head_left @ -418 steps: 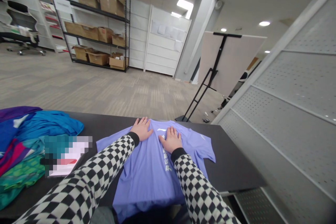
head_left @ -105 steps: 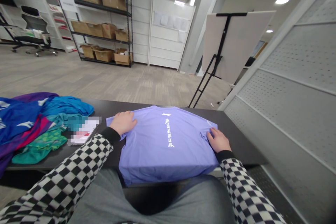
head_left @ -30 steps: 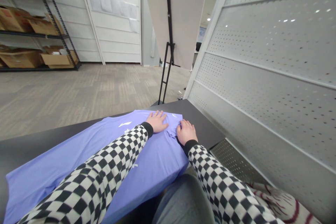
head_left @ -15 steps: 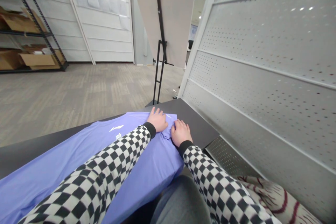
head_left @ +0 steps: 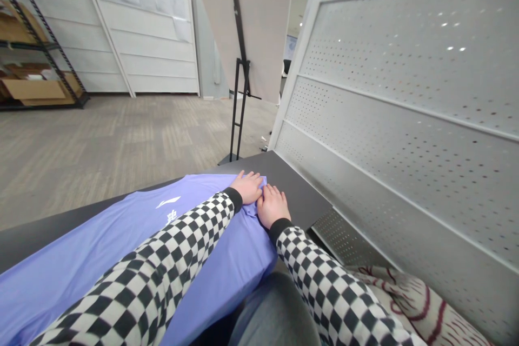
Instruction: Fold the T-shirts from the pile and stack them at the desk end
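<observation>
A lavender-blue T-shirt (head_left: 227,248) with white printed marks lies spread over the dark table (head_left: 302,184), its near edge draping toward my lap. My left hand (head_left: 248,188) rests palm down on the shirt's far right part, fingers stretched out across the cloth. Close beside it, almost touching, my right hand (head_left: 274,207) lies with fingers extended over the shirt's right edge. Small wrinkles bunch in the fabric between and below the two hands. The left sleeve hides part of the shirt's print.
A grey perforated panel (head_left: 389,97) rises along the table's right side. Beyond the table stands a board on a black easel (head_left: 239,102). Shelving with cardboard boxes (head_left: 38,91) is at far left. Patterned cream cloth (head_left: 421,303) lies at lower right.
My left hand has shifted toward the shirt's right edge, and its fingers now point more to the right. The two hands are closer together. The view has turned slightly right.
</observation>
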### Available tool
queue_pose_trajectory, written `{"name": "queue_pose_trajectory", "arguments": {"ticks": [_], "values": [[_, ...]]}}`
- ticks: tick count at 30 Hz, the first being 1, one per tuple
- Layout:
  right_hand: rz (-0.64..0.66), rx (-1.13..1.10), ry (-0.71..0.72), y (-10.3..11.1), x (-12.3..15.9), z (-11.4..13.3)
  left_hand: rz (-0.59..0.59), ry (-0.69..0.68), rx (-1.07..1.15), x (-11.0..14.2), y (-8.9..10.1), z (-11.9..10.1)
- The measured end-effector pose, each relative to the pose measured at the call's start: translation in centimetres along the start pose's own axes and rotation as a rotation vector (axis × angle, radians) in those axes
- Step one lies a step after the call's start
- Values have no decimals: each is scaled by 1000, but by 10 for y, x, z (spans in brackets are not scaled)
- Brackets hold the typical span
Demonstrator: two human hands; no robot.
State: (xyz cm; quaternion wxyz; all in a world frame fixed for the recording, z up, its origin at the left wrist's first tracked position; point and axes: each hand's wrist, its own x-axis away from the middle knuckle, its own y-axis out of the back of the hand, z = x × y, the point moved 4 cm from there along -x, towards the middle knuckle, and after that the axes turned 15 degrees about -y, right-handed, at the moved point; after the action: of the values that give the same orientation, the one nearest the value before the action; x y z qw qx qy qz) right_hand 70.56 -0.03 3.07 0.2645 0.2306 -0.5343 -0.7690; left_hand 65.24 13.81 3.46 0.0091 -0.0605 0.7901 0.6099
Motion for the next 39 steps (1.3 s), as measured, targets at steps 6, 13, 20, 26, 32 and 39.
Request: {"name": "queue_pose_trajectory", "arguments": {"ticks": [6, 13, 20, 26, 32, 39], "values": [[4, 37, -2, 2, -1, 1, 28, -21, 43, -9, 2, -3], [21, 131, 7, 7, -4, 0, -144, 31, 19, 30, 38, -30], [-47, 160, 82, -14, -29, -13, -299, 180, 2, 215, 64, -24], [-74, 151, 101, -21, -42, -21, -122, 657, -55, 398, 85, 50], [-79, 167, 95, -24, -46, -19, -36, 582, -50, 435, 71, 73], [-53, 210, 61, -19, -40, -15, 58, 575, -23, 427, 67, 88]]}}
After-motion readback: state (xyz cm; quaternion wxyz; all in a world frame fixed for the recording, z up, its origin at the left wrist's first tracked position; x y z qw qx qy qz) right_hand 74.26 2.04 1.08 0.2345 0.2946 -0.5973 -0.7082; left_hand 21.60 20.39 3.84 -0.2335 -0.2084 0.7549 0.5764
